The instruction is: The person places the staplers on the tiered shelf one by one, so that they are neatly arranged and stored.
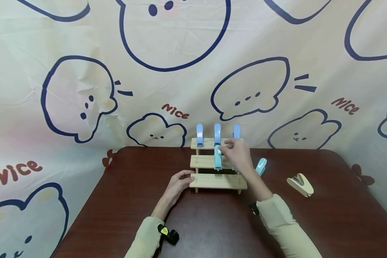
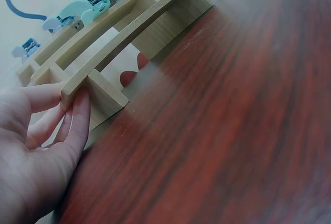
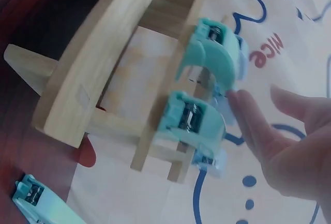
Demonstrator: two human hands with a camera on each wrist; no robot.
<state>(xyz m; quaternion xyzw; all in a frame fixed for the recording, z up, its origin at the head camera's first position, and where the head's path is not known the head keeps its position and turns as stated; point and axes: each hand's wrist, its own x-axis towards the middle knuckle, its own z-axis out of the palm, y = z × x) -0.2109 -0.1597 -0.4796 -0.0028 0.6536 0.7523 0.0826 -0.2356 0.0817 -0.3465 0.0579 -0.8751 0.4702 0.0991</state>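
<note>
A three-tier wooden stand [image 1: 218, 181] sits on the table. My left hand [image 1: 176, 185] pinches the left end of its lowest shelf, with the thumb on one face and fingers underneath in the left wrist view. On the middle shelf a teal clip [image 1: 217, 157] is fixed near the centre. My right hand [image 1: 239, 154] is beside it, fingertips right at the clip, thumb and fingers spread apart in the right wrist view. A second teal clip [image 3: 195, 119] grips the same shelf nearer its end, mostly hidden behind my right hand in the head view.
Three blue clips, left [image 1: 199, 134], middle [image 1: 217, 134] and right [image 1: 236, 131], stand along the top shelf. Another teal clip [image 1: 261, 166] lies on the table right of the stand. Farther right is a cream-coloured object with a metal part [image 1: 304, 186]. A patterned cloth [image 1: 193, 89] hangs behind.
</note>
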